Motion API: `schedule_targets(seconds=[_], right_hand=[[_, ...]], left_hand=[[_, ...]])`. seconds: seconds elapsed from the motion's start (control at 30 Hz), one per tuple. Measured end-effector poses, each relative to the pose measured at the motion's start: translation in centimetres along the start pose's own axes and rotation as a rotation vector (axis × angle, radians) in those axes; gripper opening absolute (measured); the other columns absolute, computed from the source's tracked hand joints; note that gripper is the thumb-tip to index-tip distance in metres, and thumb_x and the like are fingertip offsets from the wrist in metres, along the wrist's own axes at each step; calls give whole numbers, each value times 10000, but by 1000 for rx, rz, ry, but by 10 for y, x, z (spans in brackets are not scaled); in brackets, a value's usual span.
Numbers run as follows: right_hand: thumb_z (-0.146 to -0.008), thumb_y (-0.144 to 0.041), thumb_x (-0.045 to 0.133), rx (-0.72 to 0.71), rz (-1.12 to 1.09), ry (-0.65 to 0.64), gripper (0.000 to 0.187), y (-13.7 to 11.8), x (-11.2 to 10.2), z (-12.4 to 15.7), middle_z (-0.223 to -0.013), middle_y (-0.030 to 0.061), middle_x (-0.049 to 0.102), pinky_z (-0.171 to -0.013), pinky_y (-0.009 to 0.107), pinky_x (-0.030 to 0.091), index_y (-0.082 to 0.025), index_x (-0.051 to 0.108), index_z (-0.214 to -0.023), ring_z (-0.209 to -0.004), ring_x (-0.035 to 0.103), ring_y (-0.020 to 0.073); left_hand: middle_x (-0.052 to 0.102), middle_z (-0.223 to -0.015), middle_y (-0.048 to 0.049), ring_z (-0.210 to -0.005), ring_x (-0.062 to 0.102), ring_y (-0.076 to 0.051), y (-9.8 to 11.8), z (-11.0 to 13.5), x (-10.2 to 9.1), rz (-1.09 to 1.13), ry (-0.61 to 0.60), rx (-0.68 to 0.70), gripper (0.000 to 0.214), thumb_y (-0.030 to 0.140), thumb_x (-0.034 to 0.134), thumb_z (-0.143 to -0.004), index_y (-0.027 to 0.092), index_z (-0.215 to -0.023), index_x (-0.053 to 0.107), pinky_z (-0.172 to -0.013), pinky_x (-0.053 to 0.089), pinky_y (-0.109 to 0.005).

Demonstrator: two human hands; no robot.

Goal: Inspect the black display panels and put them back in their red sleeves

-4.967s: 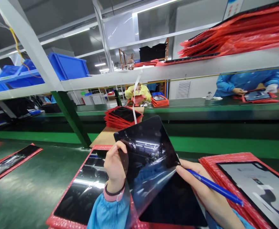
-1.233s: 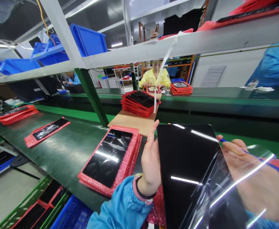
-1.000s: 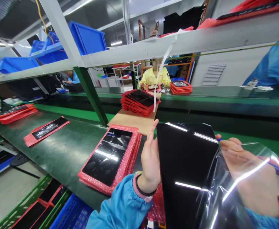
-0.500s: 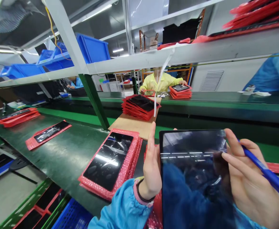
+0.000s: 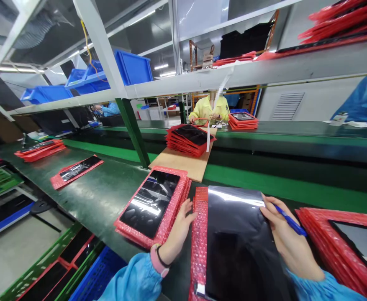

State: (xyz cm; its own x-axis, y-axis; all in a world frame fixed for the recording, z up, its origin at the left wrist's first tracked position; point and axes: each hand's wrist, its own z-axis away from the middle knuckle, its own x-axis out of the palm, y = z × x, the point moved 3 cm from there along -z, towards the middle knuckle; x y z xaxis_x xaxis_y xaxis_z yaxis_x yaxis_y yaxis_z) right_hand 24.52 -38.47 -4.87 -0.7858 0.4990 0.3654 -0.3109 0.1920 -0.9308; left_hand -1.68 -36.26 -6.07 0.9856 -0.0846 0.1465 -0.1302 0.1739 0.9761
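Note:
My right hand (image 5: 291, 238) pinches the upper right edge of a dark glossy screen panel (image 5: 242, 238). A blue pen (image 5: 288, 219) is tucked between the same hand's fingers. Under the panel, red bubble-wrap (image 5: 199, 225) shows along its left side, and a small white tab sits at the panel's lower left. My left hand (image 5: 180, 228) is open with fingers apart, holding nothing. It hovers between that panel and a stack of red bubble-wrap sleeves on the left, which has a black screen (image 5: 152, 202) on top.
To the right lies another stack of red sleeves (image 5: 330, 246) with a framed screen. A wooden board (image 5: 183, 165) bears more stacked sleeves (image 5: 188, 140). Green and blue crates (image 5: 97, 276) stand below the bench's left edge. A co-worker in yellow (image 5: 210, 108) sits across; a shelf beam (image 5: 196, 81) runs overhead.
The screen panel has come down from a raised, tilted position onto the red bubble-wrap. My left hand has left its side and moved left and down; my right hand keeps hold.

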Motion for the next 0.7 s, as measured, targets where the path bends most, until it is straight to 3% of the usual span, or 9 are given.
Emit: schedule_targets(seconds=[0.07, 0.17, 0.37, 0.53, 0.63, 0.7], right_hand=[[-546, -333, 806, -27, 10, -30, 390, 18, 1, -2, -969, 4, 708, -866, 270, 490, -264, 606, -875, -1036, 632, 208], [-590, -364, 782, -83, 50, -61, 356, 44, 7, -7, -947, 12, 697, -890, 324, 478, -249, 599, -874, -1007, 637, 214], [-804, -352, 652, -249, 217, -44, 277, 78, 16, -10, -1036, 72, 659, -891, 459, 477, -156, 587, -988, -982, 630, 225], [-757, -324, 624, -385, 359, -67, 323, 80, 18, 6, -1245, 139, 603, -1035, 505, 362, -201, 564, -1049, -1208, 534, 293], [-777, -316, 572, -441, 410, -77, 307, 80, 17, 13, -1327, 182, 546, -1036, 528, 359, -188, 554, -1056, -1249, 501, 310], [-799, -307, 546, -474, 429, -72, 305, 78, 17, 16, -1353, 199, 519, -1041, 538, 353, -179, 537, -1076, -1262, 490, 311]], left_hand=[[429, -1408, -195, -1270, 437, -251, -17, 0, -13, -122, 8, -111, 602, 154, 598, -732, 88, -1307, 433, -1052, 332, -330], [546, -1229, -197, -1065, 563, -249, -29, -2, -16, -157, -22, -181, 510, 106, 586, -704, 73, -1205, 498, -906, 431, -340], [571, -799, -10, -733, 550, -139, -31, -12, -11, -223, -12, -174, 262, 129, 630, -725, 157, -970, 543, -700, 416, -258], [459, -539, 73, -532, 440, -103, -30, -17, -10, -246, -70, -162, 265, 203, 762, -629, 181, -705, 509, -586, 356, -251], [529, -576, 54, -587, 521, -125, -16, -15, 1, -205, -150, -111, 277, 233, 789, -596, 170, -719, 549, -635, 399, -259], [660, -823, -5, -797, 614, -170, -1, -8, 13, -136, -230, -58, 335, 241, 760, -639, 171, -930, 609, -765, 442, -276]])
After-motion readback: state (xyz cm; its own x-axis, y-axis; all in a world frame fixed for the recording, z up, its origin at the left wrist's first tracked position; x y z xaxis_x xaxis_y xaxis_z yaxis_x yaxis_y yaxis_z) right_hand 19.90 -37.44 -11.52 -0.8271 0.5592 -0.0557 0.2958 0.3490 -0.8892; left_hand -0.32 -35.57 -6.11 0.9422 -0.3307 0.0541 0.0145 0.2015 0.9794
